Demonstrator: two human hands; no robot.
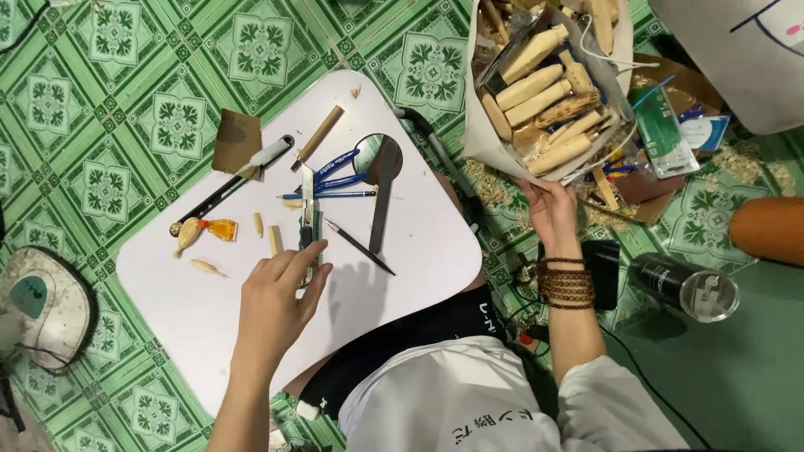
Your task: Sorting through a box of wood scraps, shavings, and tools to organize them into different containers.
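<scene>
we sit over the white bench (209, 310), our left hand (280, 297) resting fingers-down on the utility knife (309, 219), its grip loose and closed on nothing as far as we can tell. a few small carved wood pieces (201, 268) lie just left of the knife, so some shaping looks done, while the many rough wooden blanks (536, 96) in the open bag (477, 138) suggest plenty is left. our right hand (550, 211), wearing a bead bracelet (566, 283), reaches well right of the knife and pinches the bag's lower edge; the blanks sit just beyond its fingertips, untouched.
</scene>
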